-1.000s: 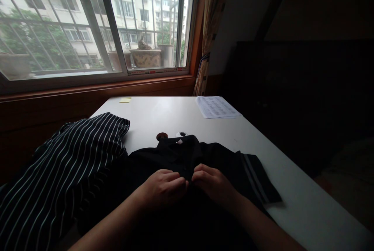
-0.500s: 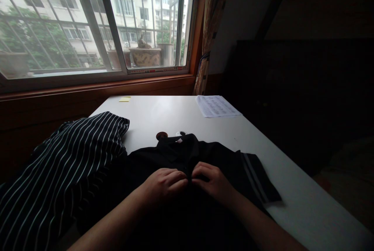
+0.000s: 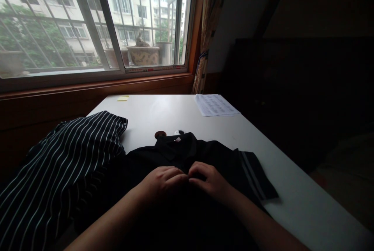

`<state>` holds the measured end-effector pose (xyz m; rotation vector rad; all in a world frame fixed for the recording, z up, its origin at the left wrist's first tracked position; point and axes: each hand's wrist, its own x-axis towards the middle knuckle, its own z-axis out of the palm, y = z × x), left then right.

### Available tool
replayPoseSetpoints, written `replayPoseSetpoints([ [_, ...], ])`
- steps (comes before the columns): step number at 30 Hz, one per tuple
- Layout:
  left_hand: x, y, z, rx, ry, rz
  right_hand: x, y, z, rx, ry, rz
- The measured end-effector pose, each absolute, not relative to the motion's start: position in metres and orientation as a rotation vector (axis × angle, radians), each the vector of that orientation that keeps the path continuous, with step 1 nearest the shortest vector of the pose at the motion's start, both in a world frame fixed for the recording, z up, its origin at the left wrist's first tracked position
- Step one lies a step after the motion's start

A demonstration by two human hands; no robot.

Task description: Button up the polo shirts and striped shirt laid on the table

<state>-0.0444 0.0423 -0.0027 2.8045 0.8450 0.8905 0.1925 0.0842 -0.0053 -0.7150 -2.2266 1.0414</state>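
Observation:
A black short-sleeved shirt lies spread on the white table, its collar toward the window and two grey stripes on the right sleeve. Over its front, just below the collar, my left hand and my right hand meet almost fingertip to fingertip. Fingers of both are bent and pinched on the shirt's front. Whatever small part of the placket lies between them is too dark to make out. To the left, a black garment with white stripes is heaped over the table's edge.
Behind the collar sit a round brown object and a white-and-black round object. Printed sheets lie at the white table's far right, a yellow note at its far left. A barred window stands beyond.
My hands stay at the shirt's front, with the fingertips now slightly closer together. The whole view has shifted a little; the garments lie as before.

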Motion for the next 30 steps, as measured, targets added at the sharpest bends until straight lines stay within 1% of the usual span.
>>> replayPoseSetpoints([
  [8,-0.046,0.041,-0.006,2.875,0.85,0.865,0.192,0.084,-0.006,-0.733,-2.237,1.076],
  [20,-0.046,0.041,-0.003,2.773,0.882,0.786,0.193,0.084,-0.004,-0.759,-2.261,1.094],
  [30,-0.037,0.04,-0.005,2.593,0.973,0.885,0.187,0.078,0.005,-0.915,-2.103,1.305],
])
